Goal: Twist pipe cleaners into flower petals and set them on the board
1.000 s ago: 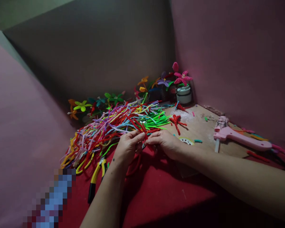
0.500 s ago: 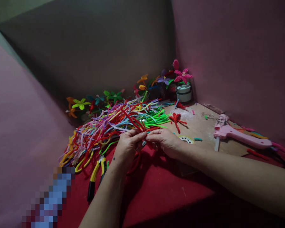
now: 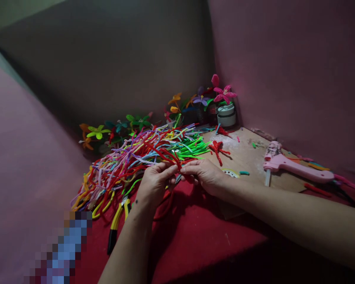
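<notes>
My left hand [image 3: 156, 181] and my right hand [image 3: 202, 173] meet over the near edge of a big pile of coloured pipe cleaners [image 3: 130, 152]. Both are closed in a pinch, thumb against fingers, on red pipe cleaners [image 3: 178, 162] whose ends stick up between them. Part of the red piece is hidden behind my fingers. Just past my right hand, a red pipe-cleaner piece with several arms [image 3: 219, 152] lies on a tan board [image 3: 248, 144]. Pliers with yellow and black handles [image 3: 115, 225] rest to the left of my left forearm.
A pink glue gun [image 3: 296, 167] lies on the board at right, near a white roll [image 3: 231, 172] and short pipe-cleaner scraps. Finished pipe-cleaner flowers [image 3: 225, 94] stand along the back, one above a white jar [image 3: 226, 115]. Red cloth [image 3: 201, 236] covers the table front.
My view has shifted slightly, moving the scene a little left. The fingertips of my two hands have drawn slightly apart, with the red pipe cleaners still between them.
</notes>
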A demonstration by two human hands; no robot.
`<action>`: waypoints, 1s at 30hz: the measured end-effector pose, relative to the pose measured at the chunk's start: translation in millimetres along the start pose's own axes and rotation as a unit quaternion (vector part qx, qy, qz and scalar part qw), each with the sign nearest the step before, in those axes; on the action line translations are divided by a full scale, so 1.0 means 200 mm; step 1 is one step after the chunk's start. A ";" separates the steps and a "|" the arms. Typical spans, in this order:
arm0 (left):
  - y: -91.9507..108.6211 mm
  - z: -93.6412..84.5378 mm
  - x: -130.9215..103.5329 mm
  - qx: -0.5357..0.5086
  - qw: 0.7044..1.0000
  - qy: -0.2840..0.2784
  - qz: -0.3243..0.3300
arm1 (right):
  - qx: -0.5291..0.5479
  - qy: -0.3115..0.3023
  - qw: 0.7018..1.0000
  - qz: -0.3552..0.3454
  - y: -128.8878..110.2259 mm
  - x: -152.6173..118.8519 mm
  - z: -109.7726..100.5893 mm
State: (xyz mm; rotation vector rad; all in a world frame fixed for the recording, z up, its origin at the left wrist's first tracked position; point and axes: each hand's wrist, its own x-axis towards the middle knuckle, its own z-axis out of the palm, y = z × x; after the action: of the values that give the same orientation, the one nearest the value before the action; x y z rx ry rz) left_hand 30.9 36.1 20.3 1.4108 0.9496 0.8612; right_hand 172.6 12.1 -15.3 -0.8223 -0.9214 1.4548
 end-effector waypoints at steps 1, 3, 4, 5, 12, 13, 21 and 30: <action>0.01 0.00 -0.01 0.023 1.000 0.006 0.014 | 0.004 0.004 1.000 0.003 0.00 0.00 0.00; 0.02 0.00 -0.01 0.070 0.996 0.022 0.055 | 0.007 0.007 1.000 0.008 -0.01 0.01 0.00; 0.03 0.01 -0.02 0.089 0.993 0.030 0.076 | 0.006 0.004 1.000 0.009 -0.01 0.01 -0.01; 0.03 0.01 -0.02 0.103 0.989 0.037 0.095 | 0.006 -0.001 1.000 0.009 -0.02 0.01 -0.01; 0.02 0.01 -0.01 0.242 0.929 0.050 0.276 | 0.000 -0.035 0.999 -0.010 -0.02 0.04 -0.02; 0.02 0.00 -0.01 0.284 0.909 0.057 0.299 | 0.000 -0.036 0.999 -0.009 -0.03 0.04 -0.02; 0.01 -0.06 0.00 0.588 0.671 0.125 0.434 | -0.024 -0.051 0.998 0.002 -0.06 0.03 -0.02; 0.10 -0.01 -0.08 0.687 0.550 0.106 0.463 | -0.096 -0.065 0.993 -0.015 -0.07 0.02 -0.03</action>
State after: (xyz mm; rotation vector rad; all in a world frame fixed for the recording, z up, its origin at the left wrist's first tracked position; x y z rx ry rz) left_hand 23.6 21.6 41.0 3.4839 1.0240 1.0145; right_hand 184.4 16.4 -5.5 -0.8578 -1.1810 1.4209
